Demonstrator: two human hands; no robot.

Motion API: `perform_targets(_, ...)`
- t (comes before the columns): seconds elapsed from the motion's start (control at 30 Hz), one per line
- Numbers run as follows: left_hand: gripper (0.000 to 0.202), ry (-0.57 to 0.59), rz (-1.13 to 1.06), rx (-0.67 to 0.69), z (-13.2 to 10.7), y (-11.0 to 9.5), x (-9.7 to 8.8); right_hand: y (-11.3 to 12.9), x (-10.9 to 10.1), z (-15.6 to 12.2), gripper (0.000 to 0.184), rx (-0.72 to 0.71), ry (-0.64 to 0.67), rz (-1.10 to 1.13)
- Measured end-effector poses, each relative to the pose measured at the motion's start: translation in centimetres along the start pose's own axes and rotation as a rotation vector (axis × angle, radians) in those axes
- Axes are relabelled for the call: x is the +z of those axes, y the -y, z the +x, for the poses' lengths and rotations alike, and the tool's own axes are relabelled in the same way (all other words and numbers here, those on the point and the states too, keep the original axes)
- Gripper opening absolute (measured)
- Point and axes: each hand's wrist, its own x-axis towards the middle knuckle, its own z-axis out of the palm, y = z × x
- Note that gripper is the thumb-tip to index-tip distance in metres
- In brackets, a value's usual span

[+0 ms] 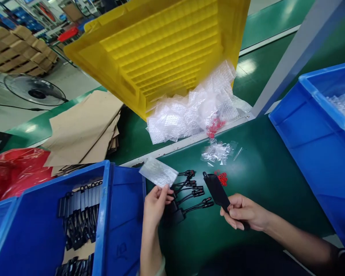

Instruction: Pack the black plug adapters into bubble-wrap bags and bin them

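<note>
My left hand (156, 203) pinches a small bubble-wrap bag (158, 172) by its lower edge, holding it above the green table (261, 168). My right hand (244, 212) grips a flat black part (216, 190) that points up and to the left. Between the hands lie several black parts with thin cables (189, 189) in a row on the table. A small heap of red rings (222, 178) sits just beyond the black part's tip.
A tilted yellow crate (161, 46) with a pile of bubble-wrap bags (189, 111) stands behind. A blue bin (319, 142) is at right; another blue bin of black parts (77, 214) at left. A clear plastic bag (217, 152) lies mid-table. Cardboard sheets (83, 126) lie far left.
</note>
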Motion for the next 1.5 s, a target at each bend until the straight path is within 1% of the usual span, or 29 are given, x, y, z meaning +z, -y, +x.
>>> perform_targets(0.03,0.037,-0.065,0.13,0.041,-0.8,0.6,0.0,0.1,0.1,0.1,0.032,0.005,-0.038,-0.065)
perform_targets(0.07,0.033,-0.159,0.262,0.132,-1.5,1.0,0.1,0.3,0.2,0.2,0.031,0.006,-0.087,-0.138)
perform_targets(0.1,0.028,-0.258,0.381,0.256,-1.9,1.1,0.3,0.5,0.3,0.3,0.03,0.0,-0.142,-0.216)
perform_targets(0.13,0.024,-0.329,0.486,0.387,-2.1,1.2,0.5,0.6,0.5,0.5,0.029,-0.012,-0.198,-0.291)
perform_targets(0.17,0.019,-0.353,0.573,0.503,-2.2,1.0,0.8,0.7,0.7,0.6,0.027,-0.028,-0.244,-0.36)
perform_targets(0.2,0.016,-0.342,0.642,0.596,-2.0,0.8,1.1,0.8,0.9,0.7,0.026,-0.045,-0.278,-0.418)
perform_targets(0.23,0.014,-0.313,0.702,0.662,-1.8,0.7,1.4,0.8,1.1,0.7,0.025,-0.064,-0.299,-0.465)
perform_targets(0.27,0.014,-0.274,0.756,0.7,-1.4,0.5,1.6,0.8,1.3,0.7,0.024,-0.083,-0.313,-0.5)
perform_targets(0.33,0.014,-0.185,0.861,0.698,-0.5,0.4,2.1,0.6,1.7,0.6,0.024,-0.105,-0.327,-0.548)
perform_targets(0.43,0.013,-0.1,0.969,0.624,0.6,0.7,2.8,0.2,2.2,0.3,0.023,-0.096,-0.35,-0.592)
perform_targets(0.6,0.016,-0.076,0.99,0.54,1.2,0.7,3.4,-0.4,2.4,0.2,0.025,-0.079,-0.378,-0.626)
perform_targets(0.77,0.01,-0.044,0.932,0.472,1.2,0.0,3.4,-0.4,2.5,0.4,0.026,-0.101,-0.377,-0.68)
perform_targets(0.9,0.014,-0.029,0.796,0.413,1.6,-0.4,3.0,-0.3,2.6,0.7,0.028,-0.126,-0.387,-0.708)
perform_targets(1.0,0.01,-0.014,0.612,0.373,1.4,-0.7,2.3,-0.2,2.9,0.9,0.027,-0.155,-0.407,-0.741)
perform_targets(1.07,0.009,0.024,0.458,0.35,0.9,-0.8,1.9,-0.1,3.1,1.0,0.025,-0.165,-0.421,-0.786)
perform_targets(1.13,0.013,0.08,0.308,0.332,0.2,-0.9,1.5,0.0,3.4,1.1,0.022,-0.182,-0.439,-0.858)
perform_targets(1.23,0.018,0.144,0.147,0.321,-1.1,-1.0,1.1,0.0,3.7,1.4,0.018,-0.244,-0.461,-1.007)
perform_targets(1.3,0.016,0.145,0.073,0.327,-1.9,-1.2,1.1,-0.1,3.7,1.6,0.017,-0.28,-0.454,-1.1)
perform_targets(1.37,0.012,0.117,0.033,0.375,-2.6,-1.4,1.2,-0.1,3.7,1.6,0.017,-0.286,-0.438,-1.163)
perform_targets(1.43,0.007,0.09,0.053,0.479,-3.4,-1.6,1.4,-0.2,3.6,1.5,0.016,-0.277,-0.432,-1.195)
perform_targets(1.5,0.008,0.096,0.122,0.602,-4.1,-1.8,1.7,-0.3,3.5,1.4,0.014,-0.272,-0.426,-1.191)
